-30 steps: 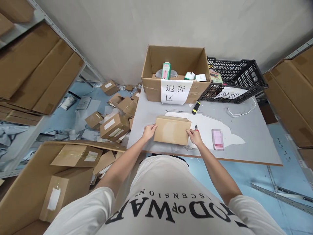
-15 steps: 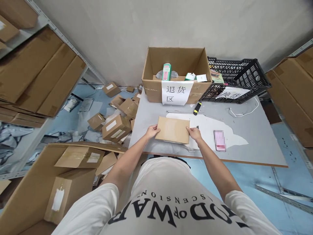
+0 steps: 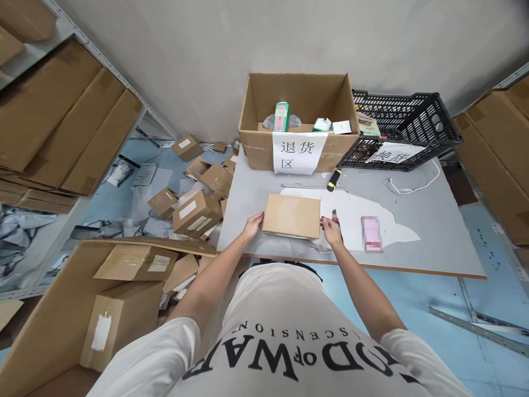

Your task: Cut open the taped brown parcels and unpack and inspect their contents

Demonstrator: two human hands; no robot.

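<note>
A small plain cardboard box (image 3: 291, 215) lies flat on the grey table (image 3: 430, 231), close to its near edge. My left hand (image 3: 253, 225) grips the box's left edge with the fingertips. On the other side, my right hand (image 3: 332, 230) holds its near right corner. A small red-handled cutter (image 3: 335, 216) lies just beyond my right hand's fingers, partly hidden by them. The box rests on a white sheet (image 3: 355, 212) spread over the table.
A large open carton (image 3: 256, 143) with a paper sign (image 3: 298, 154) stands at the table's back, a black plastic crate (image 3: 407, 124) beside it. A yellow-black knife (image 3: 333, 180), a pink item (image 3: 371, 234) and a white cable (image 3: 413, 186) lie on the table. Small boxes (image 3: 196, 212) litter the floor on the left.
The box was tilted up between both hands and now lies flat. My hands have dropped to its near corners, and the cutter shows again by my right hand.
</note>
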